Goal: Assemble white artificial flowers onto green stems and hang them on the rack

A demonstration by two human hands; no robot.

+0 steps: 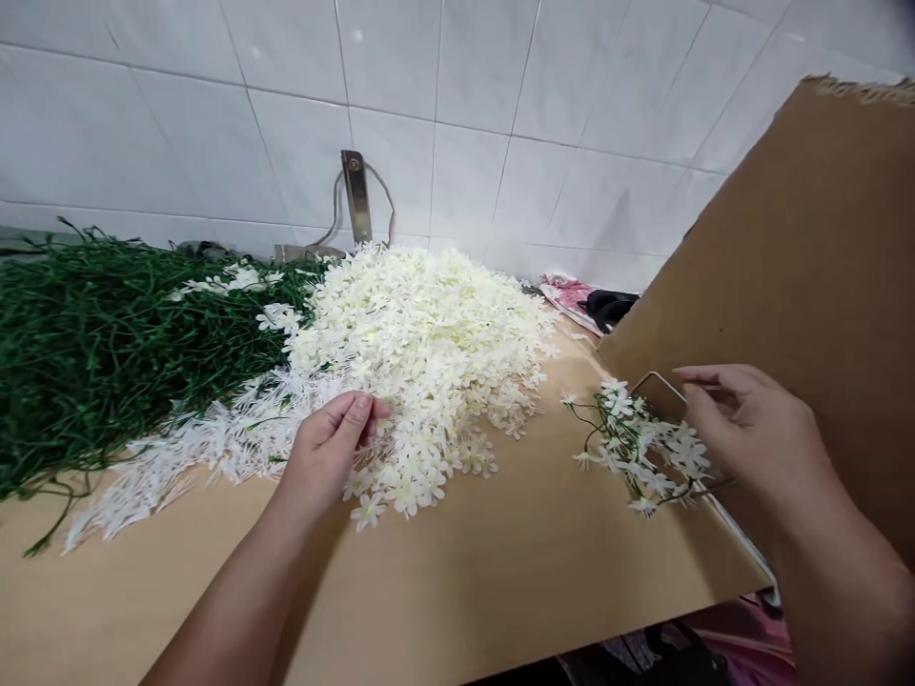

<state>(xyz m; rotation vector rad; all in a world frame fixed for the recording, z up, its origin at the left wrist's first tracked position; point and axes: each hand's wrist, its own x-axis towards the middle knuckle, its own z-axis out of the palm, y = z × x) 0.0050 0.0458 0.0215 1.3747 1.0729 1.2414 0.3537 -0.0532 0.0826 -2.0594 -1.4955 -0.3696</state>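
My left hand (333,443) is at the near left side of a big heap of white artificial flower heads (436,333). Its thumb and forefinger are pressed together, and whatever they may hold is too small to make out. At the right, my right hand (762,433) hovers beside a small bunch of artificial white flowers on green stems (647,448). Its fingers are stretched out, slightly apart from the thumb, with no object visible in them. A thin bent wire (652,374) rises behind the bunch, close to the fingertips.
A dense pile of green plastic stems (135,333) covers the left of the table (443,591). White thread-like pieces (207,438) lie in front of it. A tall cardboard sheet (772,248) stands on the right, a tiled wall (472,76) behind. Pink cloth (568,291) lies beyond.
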